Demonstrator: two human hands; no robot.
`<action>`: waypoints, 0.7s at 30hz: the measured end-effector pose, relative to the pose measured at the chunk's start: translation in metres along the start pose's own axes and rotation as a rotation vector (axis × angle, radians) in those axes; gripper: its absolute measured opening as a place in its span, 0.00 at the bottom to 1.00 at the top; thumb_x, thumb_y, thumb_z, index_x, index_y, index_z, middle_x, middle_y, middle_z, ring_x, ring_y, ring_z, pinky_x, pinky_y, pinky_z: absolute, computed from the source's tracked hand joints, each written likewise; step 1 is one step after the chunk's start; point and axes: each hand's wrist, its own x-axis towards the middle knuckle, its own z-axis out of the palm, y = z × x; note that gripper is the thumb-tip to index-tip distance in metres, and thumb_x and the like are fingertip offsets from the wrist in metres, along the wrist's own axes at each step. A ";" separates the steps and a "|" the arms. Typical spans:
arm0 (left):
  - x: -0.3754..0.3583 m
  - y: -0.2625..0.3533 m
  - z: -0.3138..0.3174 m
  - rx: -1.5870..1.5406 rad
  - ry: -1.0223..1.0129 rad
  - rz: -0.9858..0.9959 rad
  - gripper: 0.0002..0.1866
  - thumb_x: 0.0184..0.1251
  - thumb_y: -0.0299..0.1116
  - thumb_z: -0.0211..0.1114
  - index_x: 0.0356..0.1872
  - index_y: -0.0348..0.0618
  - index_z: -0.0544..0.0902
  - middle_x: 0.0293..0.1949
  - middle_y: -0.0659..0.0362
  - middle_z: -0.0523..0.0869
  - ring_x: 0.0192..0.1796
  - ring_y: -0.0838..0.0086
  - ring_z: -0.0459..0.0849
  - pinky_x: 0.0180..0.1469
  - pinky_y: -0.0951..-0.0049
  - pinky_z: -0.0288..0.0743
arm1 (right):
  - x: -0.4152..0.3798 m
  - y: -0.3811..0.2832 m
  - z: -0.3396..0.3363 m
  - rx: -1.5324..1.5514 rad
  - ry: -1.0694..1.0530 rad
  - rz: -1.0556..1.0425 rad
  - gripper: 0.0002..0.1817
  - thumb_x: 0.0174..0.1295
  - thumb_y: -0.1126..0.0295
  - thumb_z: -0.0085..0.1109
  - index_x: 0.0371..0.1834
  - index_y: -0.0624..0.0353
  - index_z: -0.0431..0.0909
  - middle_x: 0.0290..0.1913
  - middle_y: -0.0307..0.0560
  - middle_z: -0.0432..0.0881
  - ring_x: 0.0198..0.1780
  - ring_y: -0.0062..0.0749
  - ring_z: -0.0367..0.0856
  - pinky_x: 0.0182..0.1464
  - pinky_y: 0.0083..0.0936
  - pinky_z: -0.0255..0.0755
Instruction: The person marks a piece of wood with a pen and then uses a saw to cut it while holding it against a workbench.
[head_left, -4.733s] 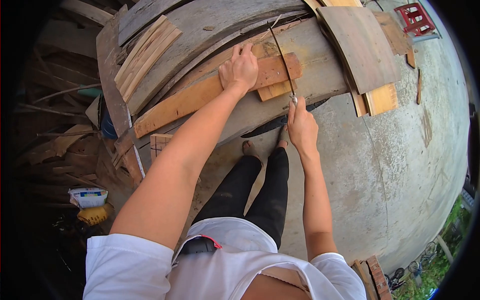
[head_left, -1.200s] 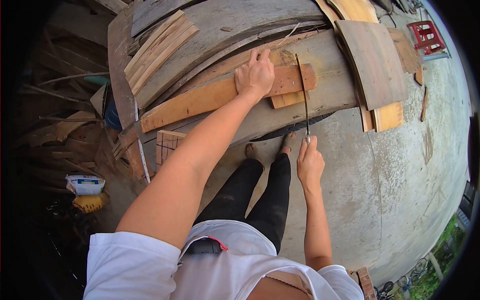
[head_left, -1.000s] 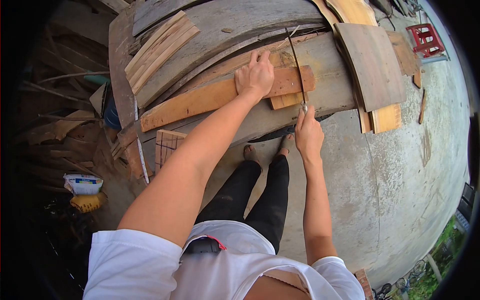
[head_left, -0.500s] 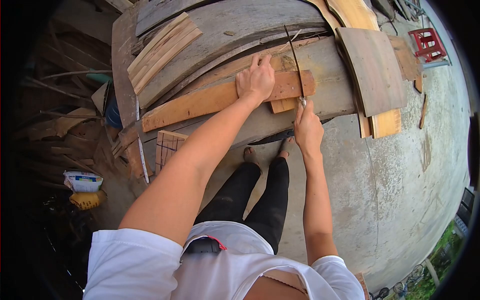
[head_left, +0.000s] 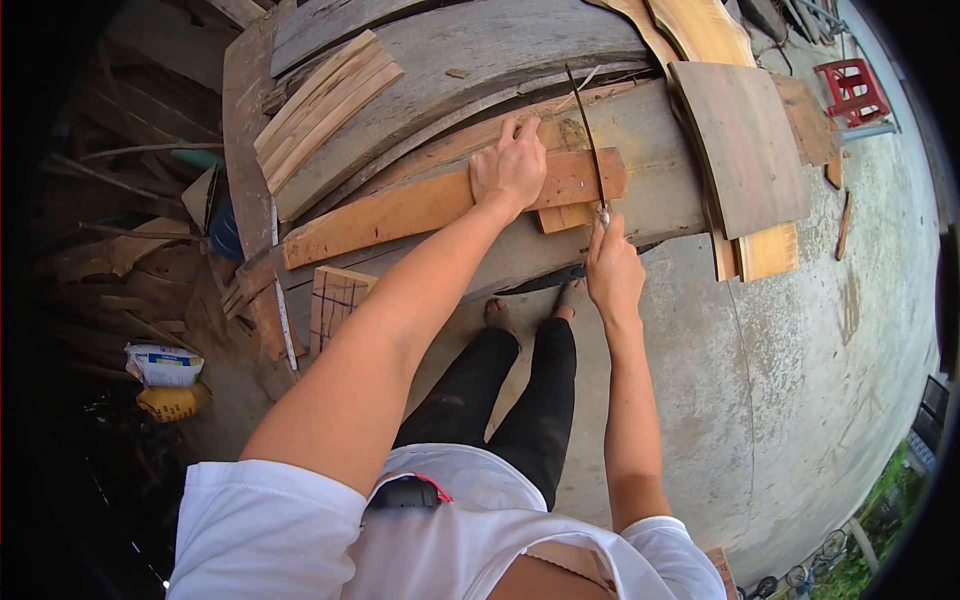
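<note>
My left hand (head_left: 509,168) is wrapped over an orange-brown wooden plank (head_left: 390,212), its fingers reaching past the far edge. In my right hand (head_left: 615,268) is the light handle of a handsaw (head_left: 590,138). Its narrow, dark blade lies across the plank close to the right end and points away from me. Beneath that end, a short wood block (head_left: 566,217) sticks out toward me. The plank rests over weathered grey boards (head_left: 662,190).
Pale wood strips (head_left: 325,110) lie at the upper left, and a flat board (head_left: 738,145) at the right. A marked wood piece (head_left: 336,305) stands near my left forearm. A red plastic stool (head_left: 852,90) is on the concrete floor (head_left: 800,360); scrap wood piles up at left.
The handsaw and my right hand have shifted slightly toward me along the cut line. My left hand keeps its place on the plank. The whole view has tilted a little.
</note>
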 end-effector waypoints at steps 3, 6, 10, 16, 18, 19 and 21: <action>0.002 0.002 -0.002 0.003 0.003 -0.012 0.18 0.75 0.40 0.49 0.62 0.54 0.76 0.60 0.54 0.78 0.43 0.45 0.87 0.50 0.44 0.77 | -0.045 0.012 -0.013 0.021 -0.095 0.050 0.12 0.77 0.61 0.46 0.46 0.60 0.68 0.25 0.63 0.83 0.28 0.64 0.83 0.30 0.54 0.74; 0.000 0.000 -0.005 -0.010 -0.031 -0.028 0.18 0.75 0.40 0.49 0.62 0.54 0.76 0.60 0.54 0.78 0.43 0.46 0.87 0.50 0.44 0.77 | -0.093 0.023 -0.022 0.063 -0.205 0.167 0.13 0.78 0.59 0.45 0.48 0.59 0.67 0.29 0.65 0.84 0.34 0.68 0.82 0.34 0.57 0.73; 0.000 0.003 -0.003 -0.018 -0.028 -0.011 0.18 0.75 0.40 0.50 0.62 0.54 0.76 0.60 0.54 0.79 0.42 0.46 0.88 0.49 0.45 0.78 | -0.050 0.011 -0.014 0.013 -0.094 0.069 0.13 0.77 0.60 0.47 0.46 0.59 0.68 0.25 0.64 0.83 0.28 0.65 0.83 0.30 0.54 0.75; -0.003 0.002 0.001 0.004 -0.004 -0.008 0.18 0.75 0.40 0.50 0.62 0.54 0.76 0.60 0.54 0.79 0.42 0.47 0.88 0.49 0.45 0.78 | -0.029 0.006 -0.007 0.045 -0.058 0.060 0.13 0.77 0.60 0.47 0.45 0.59 0.68 0.25 0.64 0.83 0.29 0.65 0.83 0.31 0.54 0.75; 0.001 0.001 -0.002 -0.002 0.004 -0.018 0.18 0.75 0.40 0.50 0.62 0.54 0.76 0.60 0.54 0.79 0.43 0.47 0.88 0.49 0.45 0.78 | -0.059 0.012 -0.013 0.042 -0.098 0.075 0.13 0.77 0.60 0.46 0.45 0.59 0.68 0.25 0.64 0.83 0.30 0.65 0.83 0.31 0.54 0.75; 0.001 0.001 -0.003 -0.014 -0.012 -0.019 0.18 0.74 0.40 0.50 0.62 0.53 0.76 0.60 0.54 0.79 0.43 0.47 0.88 0.50 0.45 0.77 | -0.077 0.016 -0.016 0.069 -0.144 0.124 0.13 0.78 0.60 0.45 0.47 0.60 0.67 0.27 0.65 0.83 0.32 0.67 0.83 0.33 0.56 0.74; 0.001 0.000 -0.003 -0.031 -0.027 -0.023 0.18 0.74 0.40 0.50 0.62 0.53 0.76 0.60 0.54 0.79 0.43 0.47 0.87 0.50 0.45 0.77 | -0.082 0.017 -0.020 0.089 -0.192 0.172 0.13 0.79 0.59 0.43 0.48 0.60 0.67 0.29 0.66 0.83 0.34 0.69 0.82 0.34 0.57 0.73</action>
